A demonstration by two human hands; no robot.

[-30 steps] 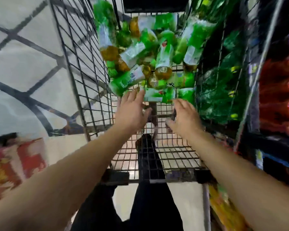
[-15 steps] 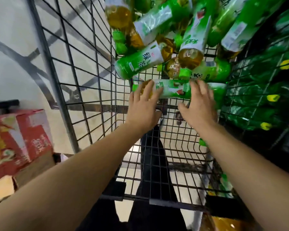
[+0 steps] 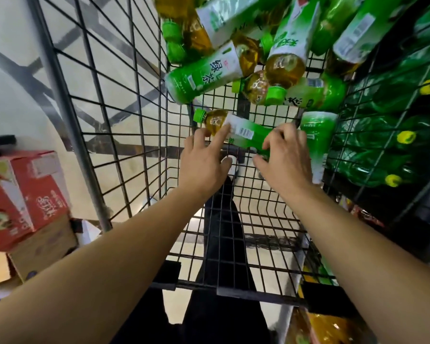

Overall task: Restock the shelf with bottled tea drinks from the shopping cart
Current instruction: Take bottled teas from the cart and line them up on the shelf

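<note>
A green-labelled tea bottle lies crosswise on the wire floor of the shopping cart, its green cap pointing left. My left hand touches its neck end, the index finger laid straight across the label and the thumb lower down, off the bottle. At the bottom end, my right hand grips the bottle, fingers curled over it and the thumb below. Another tea bottle lies just right of that hand. A pile of several more tea bottles fills the far end of the cart.
Through the cart's right wall the shelf shows packed green bottles with yellow caps. A red carton sits on brown boxes at the left, outside the cart. My dark trouser leg shows through the cart floor.
The view has closed in on the cart. Both hands reached forward onto the nearest bottle. The right hand's fingers have curled round it, and the bottle has shifted slightly toward me.
</note>
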